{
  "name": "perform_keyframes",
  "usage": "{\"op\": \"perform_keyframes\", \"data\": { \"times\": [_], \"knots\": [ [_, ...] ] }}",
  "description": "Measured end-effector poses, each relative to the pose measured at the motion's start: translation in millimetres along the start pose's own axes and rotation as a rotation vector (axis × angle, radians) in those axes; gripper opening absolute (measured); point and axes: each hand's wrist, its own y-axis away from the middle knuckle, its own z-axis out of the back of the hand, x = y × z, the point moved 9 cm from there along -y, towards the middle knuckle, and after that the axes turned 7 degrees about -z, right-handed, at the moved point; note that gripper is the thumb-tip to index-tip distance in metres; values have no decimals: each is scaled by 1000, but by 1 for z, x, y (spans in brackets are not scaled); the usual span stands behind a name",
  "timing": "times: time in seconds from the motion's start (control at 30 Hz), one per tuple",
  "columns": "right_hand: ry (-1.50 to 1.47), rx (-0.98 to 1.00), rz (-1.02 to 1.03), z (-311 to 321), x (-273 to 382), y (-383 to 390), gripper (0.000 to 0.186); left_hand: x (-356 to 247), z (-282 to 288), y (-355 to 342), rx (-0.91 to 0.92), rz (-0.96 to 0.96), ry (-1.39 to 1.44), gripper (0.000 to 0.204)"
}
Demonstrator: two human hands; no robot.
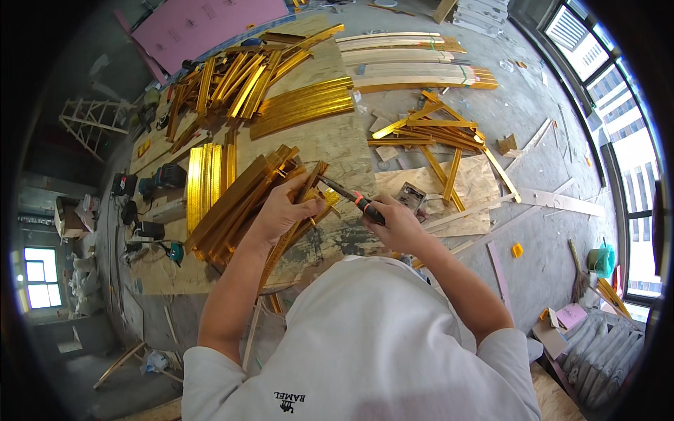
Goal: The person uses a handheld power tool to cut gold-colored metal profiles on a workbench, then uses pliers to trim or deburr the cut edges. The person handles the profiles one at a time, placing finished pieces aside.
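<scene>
My left hand (pixel 284 214) is closed around a gold metal trim strip (pixel 275 254) at the front of the plywood table, its upper end beside my fingers. In my right hand (pixel 400 223) is a slim hand tool (pixel 361 203) with a black and orange handle and a dark narrow metal tip. That tip touches or lies very near the strip's upper end; its exact kind cannot be made out. Beneath and left of my left hand lies a slanted stack of gold strips (pixel 235 200). Shorter bright gold strips (pixel 203 179) stand just behind the stack.
A jumbled gold pile (pixel 239 81) and flat gold panel (pixel 302 109) lie on the plywood table (pixel 337 144). Power tools (pixel 168 177) line its left side. At right are loose gold strips (pixel 442 126), pale bundled boards (pixel 414 74), a metal box (pixel 411 196) and an orange piece (pixel 517 250).
</scene>
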Motion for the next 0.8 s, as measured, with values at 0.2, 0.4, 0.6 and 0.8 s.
{"op": "perform_keyframes", "data": {
  "times": [0.2,0.4,0.6,0.8],
  "knots": [
    [23,21,16,5,6,-1,24,-6,-2,1,8,-51,-14,77],
    [-259,312,-117,16,15,4,25,-39,-6,11,47,-73,-96,66],
    [-1214,893,-131,3,52,31,37,-82,-19,21,174,-246,-231,61],
    [-1068,490,16,32,74,3,45,-180,10,55,-223,-900,-761,41]
  ]
}}
